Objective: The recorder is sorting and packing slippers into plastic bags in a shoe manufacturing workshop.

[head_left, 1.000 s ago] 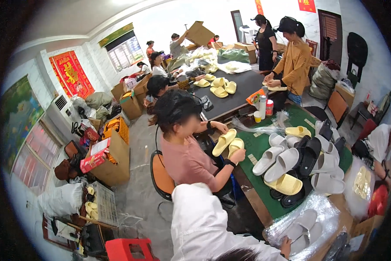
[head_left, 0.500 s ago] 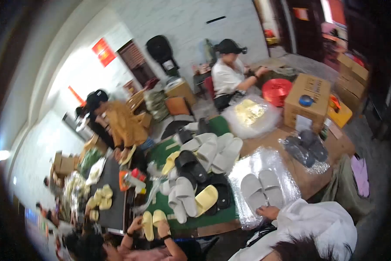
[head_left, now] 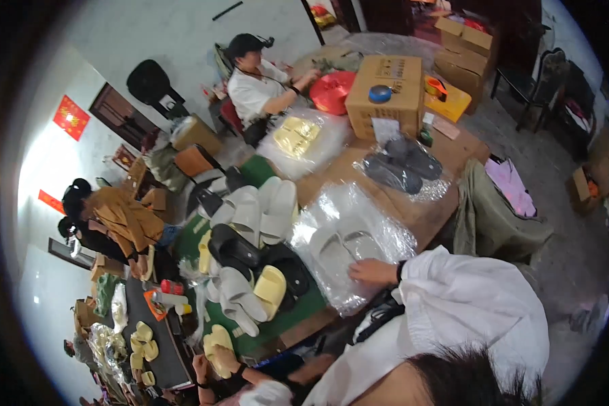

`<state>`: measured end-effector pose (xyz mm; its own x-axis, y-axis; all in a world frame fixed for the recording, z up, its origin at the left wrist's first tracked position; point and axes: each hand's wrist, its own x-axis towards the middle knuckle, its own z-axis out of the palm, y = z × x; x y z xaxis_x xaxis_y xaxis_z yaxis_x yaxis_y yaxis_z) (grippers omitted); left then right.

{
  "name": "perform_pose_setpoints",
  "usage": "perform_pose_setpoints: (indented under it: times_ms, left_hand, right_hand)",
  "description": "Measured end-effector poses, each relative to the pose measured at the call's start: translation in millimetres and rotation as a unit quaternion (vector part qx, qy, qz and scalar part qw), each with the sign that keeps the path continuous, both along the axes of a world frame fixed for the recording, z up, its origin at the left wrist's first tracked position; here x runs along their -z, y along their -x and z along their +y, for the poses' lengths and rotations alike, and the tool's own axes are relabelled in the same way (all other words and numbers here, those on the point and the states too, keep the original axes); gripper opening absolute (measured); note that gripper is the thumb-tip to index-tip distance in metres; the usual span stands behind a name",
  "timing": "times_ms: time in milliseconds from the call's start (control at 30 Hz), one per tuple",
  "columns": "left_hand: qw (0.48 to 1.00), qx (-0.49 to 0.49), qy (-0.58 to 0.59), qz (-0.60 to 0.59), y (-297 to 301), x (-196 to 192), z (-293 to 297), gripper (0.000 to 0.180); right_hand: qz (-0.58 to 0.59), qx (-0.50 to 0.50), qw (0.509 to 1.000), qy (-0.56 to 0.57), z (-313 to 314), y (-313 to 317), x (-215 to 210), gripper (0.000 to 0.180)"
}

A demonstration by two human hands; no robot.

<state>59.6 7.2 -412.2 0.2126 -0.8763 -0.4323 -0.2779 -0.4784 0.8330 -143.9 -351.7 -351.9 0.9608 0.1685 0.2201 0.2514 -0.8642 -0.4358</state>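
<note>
Wearer's own hands not in frame, so grip can't be told for either one. Nearest hand in view is a co-worker's hand (head_left: 374, 271) in a white sleeve, coming from the lower edge. It lies fingers out on a clear plastic bag (head_left: 385, 233), and whether it pinches the film or just rests there can't be told. The bag holds a pair of pale slippers (head_left: 335, 250) and lies on the near part of the wooden table (head_left: 419, 213).

Left of the bag is a green mat (head_left: 287, 314) with a loose pile on it: white slippers (head_left: 264, 210), black slippers (head_left: 233, 247), one yellow slipper (head_left: 270, 287).

Further up the table is a bagged pair of grey slippers (head_left: 402, 164), then bagged yellow slippers (head_left: 296, 135). Behind the grey pair stands a cardboard box (head_left: 385, 95) with a blue tape roll (head_left: 380, 93) on top, and a red round thing (head_left: 331, 91) sits beside the box.

A seated person in a white shirt (head_left: 253, 91) reaches toward the red thing. At the bottom edge another person's hands (head_left: 226, 362) hold a yellow pair (head_left: 216, 342). A person in a brown top (head_left: 125, 220) is at far left, near a dark table (head_left: 165, 362) with more yellow slippers on it
</note>
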Motion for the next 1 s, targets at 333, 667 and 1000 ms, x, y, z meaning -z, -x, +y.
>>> perform_pose_setpoints:
  times_ms: [333, 667, 1000]
  left_hand:
    - [0.960, 0.253, -0.101, 0.069, 102.1, -84.8, -212.5, 0.034]
    - [0.934, 0.174, -0.150, 0.273, 167.8, -65.4, -227.9, 0.036]
    - [0.971, 0.235, 0.005, 0.041, 154.6, -97.1, -244.5, 0.028]
  right_hand:
    - [-0.090, 0.216, 0.971, -0.041, -50.2, -24.4, -67.7, 0.029]
    - [-0.249, 0.228, 0.937, 0.091, -152.5, 15.4, -183.7, 0.035]
    - [-0.069, 0.354, 0.887, 0.288, -211.1, 2.0, -48.8, 0.035]
